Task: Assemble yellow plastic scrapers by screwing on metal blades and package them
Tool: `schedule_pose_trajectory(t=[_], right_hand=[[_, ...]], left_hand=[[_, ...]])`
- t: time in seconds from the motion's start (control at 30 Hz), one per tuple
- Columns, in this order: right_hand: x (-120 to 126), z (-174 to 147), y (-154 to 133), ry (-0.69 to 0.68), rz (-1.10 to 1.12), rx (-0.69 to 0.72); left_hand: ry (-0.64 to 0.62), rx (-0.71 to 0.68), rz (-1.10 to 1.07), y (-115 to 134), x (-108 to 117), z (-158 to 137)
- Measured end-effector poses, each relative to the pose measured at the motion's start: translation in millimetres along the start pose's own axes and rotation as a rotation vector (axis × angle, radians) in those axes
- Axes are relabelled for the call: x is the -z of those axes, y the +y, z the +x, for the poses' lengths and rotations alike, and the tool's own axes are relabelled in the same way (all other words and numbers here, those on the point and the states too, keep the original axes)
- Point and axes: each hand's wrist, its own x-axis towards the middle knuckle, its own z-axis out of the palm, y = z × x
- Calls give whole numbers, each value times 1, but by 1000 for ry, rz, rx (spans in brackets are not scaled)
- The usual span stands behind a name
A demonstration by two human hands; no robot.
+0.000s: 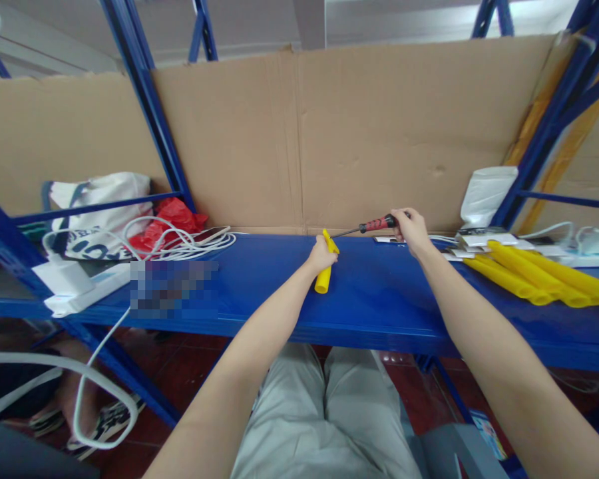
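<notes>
My left hand is closed around a yellow tube-shaped piece with a narrower top part, held just over the blue shelf. In my right hand is a screwdriver with a red and black handle, gripped near the handle's end. Its thin shaft points left, and the tip meets the upper part of the yellow piece. Whether the tip sits in a screw or a hole is too small to tell. Several more yellow tubes lie at the right of the shelf.
White boxes and a white pouch are behind the yellow tubes. To the left are a power strip, coiled white cable, a red plastic bag and a cloth bag. A cardboard wall closes the back.
</notes>
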Motion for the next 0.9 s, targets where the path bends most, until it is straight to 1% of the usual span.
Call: schedule_pose_trajectory(t=[0.1, 0.3, 0.47, 0.7, 0.9], right_hand=[[-1, 0, 0, -7, 27, -1], [1, -3, -1, -31, -9, 22], [-2, -3, -3, 12, -2, -8], [1, -2, -1, -18, -3, -1], [-1, -2, -4, 18, -23, -20]], left_hand=[[-3, -1, -12, -1, 0, 1], [-2, -1, 0, -2, 0, 2], [-3, -8, 4, -1, 0, 1], [-6, -7, -2, 0, 0, 0], [-13, -7, 7, 1, 0, -1]])
